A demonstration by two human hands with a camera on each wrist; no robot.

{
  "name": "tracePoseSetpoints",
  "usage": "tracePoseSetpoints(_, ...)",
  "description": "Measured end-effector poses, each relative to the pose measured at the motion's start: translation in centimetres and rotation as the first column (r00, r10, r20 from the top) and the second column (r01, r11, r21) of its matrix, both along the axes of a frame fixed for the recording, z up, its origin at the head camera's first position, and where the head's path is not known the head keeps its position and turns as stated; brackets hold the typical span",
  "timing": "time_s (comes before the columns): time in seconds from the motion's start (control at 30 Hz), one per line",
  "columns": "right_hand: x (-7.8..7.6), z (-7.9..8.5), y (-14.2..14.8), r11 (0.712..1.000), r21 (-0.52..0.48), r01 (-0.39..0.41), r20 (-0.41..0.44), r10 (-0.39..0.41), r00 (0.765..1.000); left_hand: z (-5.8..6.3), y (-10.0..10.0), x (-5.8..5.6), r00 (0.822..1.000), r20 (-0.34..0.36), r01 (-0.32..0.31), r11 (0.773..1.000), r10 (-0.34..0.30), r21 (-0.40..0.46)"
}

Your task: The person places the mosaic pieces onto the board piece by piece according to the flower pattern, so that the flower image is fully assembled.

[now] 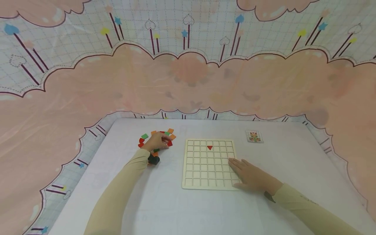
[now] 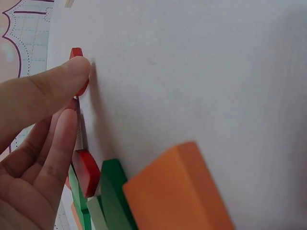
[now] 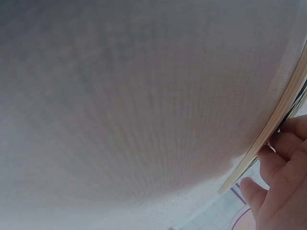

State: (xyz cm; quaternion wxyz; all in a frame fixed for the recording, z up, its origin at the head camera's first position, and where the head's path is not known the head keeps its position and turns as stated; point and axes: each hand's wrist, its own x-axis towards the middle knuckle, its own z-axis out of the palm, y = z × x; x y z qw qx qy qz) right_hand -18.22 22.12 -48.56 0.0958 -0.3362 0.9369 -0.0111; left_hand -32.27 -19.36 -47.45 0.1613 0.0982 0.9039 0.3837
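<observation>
My left hand (image 1: 157,141) is among a loose cluster of small coloured tiles on the left of the table. A red tile (image 2: 76,51) is between its thumb and fingertips, partly covered by the thumb, and the hand appears to pinch it. To the right lies a pale square grid board (image 1: 203,166), with one red triangle tile (image 1: 210,148) in its upper part. My right hand (image 1: 252,176) rests on the board's right edge, fingers extended over the rim. In the right wrist view, its fingers touch the board's wooden edge (image 3: 268,129).
A small pattern card (image 1: 254,136) with a flower design lies beyond the board at the right. Around the left hand are a green tile (image 1: 144,136), an orange tile (image 1: 170,130) and several others. A patterned cloth (image 1: 188,85) hangs behind the white table (image 1: 164,202).
</observation>
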Motion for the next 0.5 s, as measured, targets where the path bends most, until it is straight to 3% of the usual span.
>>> tracePoseSetpoints(0.5,0.07,-0.01,0.01,1.000,-0.022,-0.007,0.003,0.008,1.000,-0.59,0.21,-0.33,0.998,-0.022,0.057,0.998,-0.058,-0.028)
